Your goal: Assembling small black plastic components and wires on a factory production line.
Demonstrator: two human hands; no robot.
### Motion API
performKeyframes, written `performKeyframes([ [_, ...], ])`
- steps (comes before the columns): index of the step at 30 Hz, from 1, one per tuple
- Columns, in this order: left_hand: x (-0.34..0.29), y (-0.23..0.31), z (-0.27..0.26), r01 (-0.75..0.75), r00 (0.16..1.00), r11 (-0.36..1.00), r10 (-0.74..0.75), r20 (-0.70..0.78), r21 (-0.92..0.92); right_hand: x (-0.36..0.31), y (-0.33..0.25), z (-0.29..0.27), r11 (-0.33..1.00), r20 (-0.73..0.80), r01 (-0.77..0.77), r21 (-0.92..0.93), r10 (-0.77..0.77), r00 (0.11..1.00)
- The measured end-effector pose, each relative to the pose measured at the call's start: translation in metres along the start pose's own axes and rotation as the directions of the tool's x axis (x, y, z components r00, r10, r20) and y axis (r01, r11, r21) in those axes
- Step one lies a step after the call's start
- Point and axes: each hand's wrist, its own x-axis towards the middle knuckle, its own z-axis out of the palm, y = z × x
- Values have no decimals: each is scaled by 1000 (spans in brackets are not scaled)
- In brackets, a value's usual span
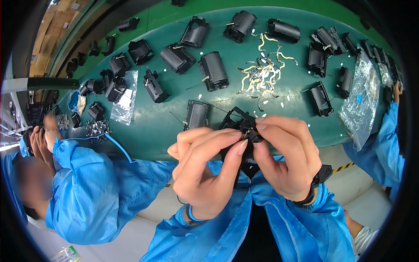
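Close to my body, at the table's near edge, both hands grip one black plastic housing (236, 117). The thumb and index finger of my left hand (205, 163) are pinched at its middle, where a small light-coloured bit shows. From the other side, my right hand (289, 156) pinches its right end between thumb and fingertips. My fingers cover much of the part, so its lower side is hidden. Just beyond my left hand a similar black housing (197, 114) lies on the table, with a thin dark wire sticking out of it.
More black housings (214, 71) are spread over the green table (174, 115). A pile of yellow-and-white flex cables (264, 76) lies past my hands. Clear plastic bags (360, 102) lie at right and left. Co-workers in blue smocks (87, 187) sit on both sides.
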Motion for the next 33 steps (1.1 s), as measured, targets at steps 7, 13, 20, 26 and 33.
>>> performKeyframes([
  [7, 5, -1, -2, -76, 997, 997, 76, 28, 6, 2, 3, 2, 998, -31, -28, 50, 29, 999],
  [13, 5, -2, -6, -140, 983, 990, 136, 124, 21, 1, 3, 0, 991, -2, -108, 85, 108, 994],
  [20, 5, -1, -3, -44, 995, 995, 51, 82, -87, -2, 11, 1, 997, -49, 53, 56, -50, 998],
  [26, 10, 4, -9, -145, 970, 988, 152, 190, -46, -9, 13, -2, 992, -8, 83, 92, -82, 997],
  [33, 8, 1, -9, -130, 972, 989, 142, 186, -77, -6, 10, -8, 994, 34, 54, 100, -58, 998],
])
